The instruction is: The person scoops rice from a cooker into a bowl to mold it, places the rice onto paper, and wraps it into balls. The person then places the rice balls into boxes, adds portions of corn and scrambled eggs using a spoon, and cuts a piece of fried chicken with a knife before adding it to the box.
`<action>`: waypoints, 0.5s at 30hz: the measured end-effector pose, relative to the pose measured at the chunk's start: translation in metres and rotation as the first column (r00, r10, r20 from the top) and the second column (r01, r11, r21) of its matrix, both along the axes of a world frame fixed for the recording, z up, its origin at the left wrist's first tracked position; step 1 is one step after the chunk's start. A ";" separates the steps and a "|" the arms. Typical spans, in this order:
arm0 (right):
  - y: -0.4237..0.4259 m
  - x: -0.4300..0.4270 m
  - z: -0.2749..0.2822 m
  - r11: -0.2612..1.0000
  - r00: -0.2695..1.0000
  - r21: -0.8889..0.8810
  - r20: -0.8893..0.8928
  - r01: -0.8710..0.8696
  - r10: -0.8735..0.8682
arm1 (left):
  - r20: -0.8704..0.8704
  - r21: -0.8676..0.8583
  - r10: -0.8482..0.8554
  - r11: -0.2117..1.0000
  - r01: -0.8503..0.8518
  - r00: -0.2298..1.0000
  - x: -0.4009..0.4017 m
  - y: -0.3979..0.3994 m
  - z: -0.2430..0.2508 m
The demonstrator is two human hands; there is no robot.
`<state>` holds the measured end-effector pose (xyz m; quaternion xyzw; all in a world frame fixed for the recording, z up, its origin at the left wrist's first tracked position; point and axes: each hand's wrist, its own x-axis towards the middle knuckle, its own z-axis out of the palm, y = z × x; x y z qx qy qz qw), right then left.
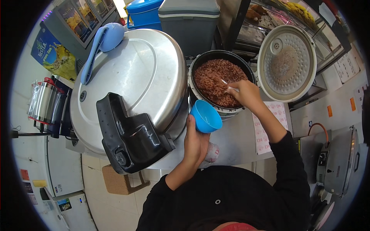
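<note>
An open rice cooker (193, 86) holds reddish-brown cooked rice (222, 68) in its dark inner pot. Over the pot's right side, my right hand (245, 93) grips the handle of a white rice paddle (231, 87), whose blade is hidden by a heap of rice. Just below the cooker, my left hand (195, 141) holds a blue plastic bowl (206, 117), tilted, its inside showing no rice. A cup with red print (213, 152) stands on the metal counter beside my left wrist.
A large steel rice cooker with its lid shut (138, 72) fills the left; a light-blue scoop (98, 49) lies on top. The open lid (287, 63) stands at the right, above printed paper sheets (271, 127). Behind are a grey cooler box (189, 26) and a display case (237, 31).
</note>
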<state>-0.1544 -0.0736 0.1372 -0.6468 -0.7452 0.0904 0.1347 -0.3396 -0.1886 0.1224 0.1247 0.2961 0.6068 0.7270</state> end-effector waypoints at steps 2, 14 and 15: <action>0.010 -0.002 -0.011 0.999 0.998 -0.042 -0.057 -0.009 0.007 | 0.004 0.002 -0.025 1.000 0.025 1.000 0.005 0.001 0.003; 0.002 0.044 0.020 0.995 0.951 -0.090 -0.304 0.037 -0.063 | -0.278 0.286 0.257 0.942 -0.175 0.926 0.042 0.076 0.026; -0.005 0.047 0.036 0.994 0.958 -0.049 -0.265 0.098 -0.108 | -0.302 0.282 0.236 0.948 -0.150 0.924 0.048 0.088 0.025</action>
